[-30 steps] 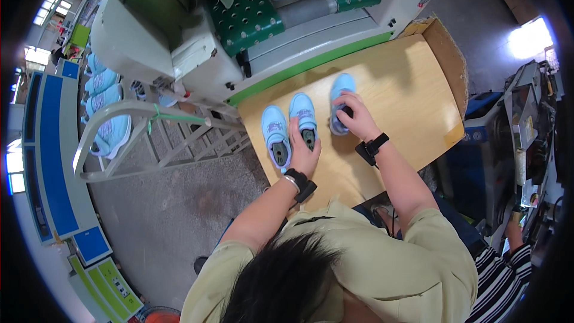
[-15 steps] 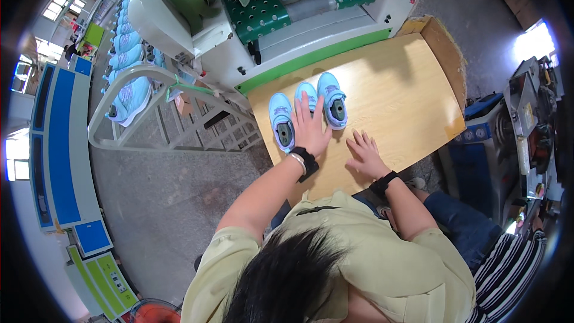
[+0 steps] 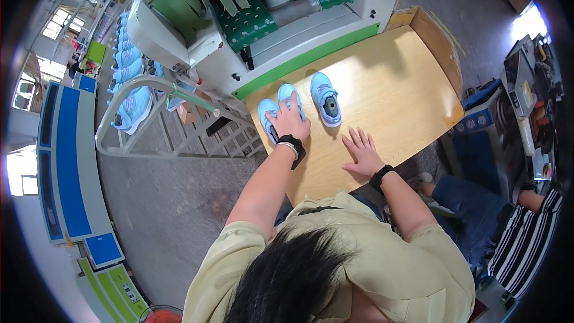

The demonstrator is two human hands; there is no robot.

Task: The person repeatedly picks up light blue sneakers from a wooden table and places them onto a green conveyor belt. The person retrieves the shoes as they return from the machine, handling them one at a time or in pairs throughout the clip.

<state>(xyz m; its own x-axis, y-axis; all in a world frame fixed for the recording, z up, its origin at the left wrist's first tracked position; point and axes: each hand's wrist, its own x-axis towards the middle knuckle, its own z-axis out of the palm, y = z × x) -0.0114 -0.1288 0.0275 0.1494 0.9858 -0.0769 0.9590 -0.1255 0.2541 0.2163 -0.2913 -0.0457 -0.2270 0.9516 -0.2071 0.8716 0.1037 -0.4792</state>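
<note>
Three light-blue sneakers with grip straps and dark openings are on a light wood-topped table [image 3: 382,96]. My left hand [image 3: 289,124] rests across the left sneaker [image 3: 266,107] and the middle sneaker [image 3: 287,91], fingers spread and thumb stretched to the right. It hides much of both. The right sneaker [image 3: 326,100] stands apart from them, with no hand on it. My right hand [image 3: 363,155] is open at the table's near edge, palm down, fingers spread, holding nothing. Black bands circle both wrists.
Beyond the table is a white machine with a green perforated belt [image 3: 257,24]. A pale metal rack [image 3: 173,116] stands left, with several blue sneakers [image 3: 134,104] behind it. A cardboard panel [image 3: 439,48] edges the table's right side. Someone in striped clothing [image 3: 526,245] is at lower right.
The left and middle sneakers have shifted left with my left hand, widening the gap to the right sneaker. My right hand stays at the near edge. The view has shifted slightly.
</note>
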